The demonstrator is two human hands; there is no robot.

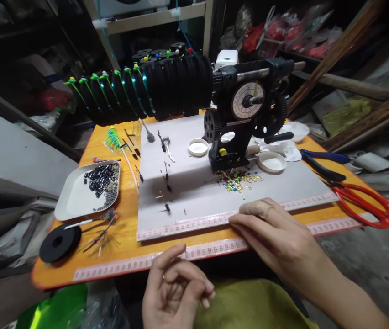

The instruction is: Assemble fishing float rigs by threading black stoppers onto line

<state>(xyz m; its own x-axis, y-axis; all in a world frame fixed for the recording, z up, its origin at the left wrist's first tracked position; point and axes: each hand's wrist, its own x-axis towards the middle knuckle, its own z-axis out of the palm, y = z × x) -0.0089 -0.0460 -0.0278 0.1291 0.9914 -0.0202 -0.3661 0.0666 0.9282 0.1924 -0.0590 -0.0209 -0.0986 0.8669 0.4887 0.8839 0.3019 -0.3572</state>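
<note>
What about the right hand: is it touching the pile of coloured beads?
No, the right hand is at the measuring tape on the front edge of the board, while the coloured beads lie farther back.

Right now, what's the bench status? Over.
Left hand loosely curled near the table. Right hand pinched at the pale board, contents unclear. Small coloured pieces heaped beyond, before the black machine.

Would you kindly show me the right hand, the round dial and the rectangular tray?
Right hand [278,233]: head view, back of the hand.
Round dial [240,106]: head view, white face.
Rectangular tray [74,192]: head view, bare floor.
</note>
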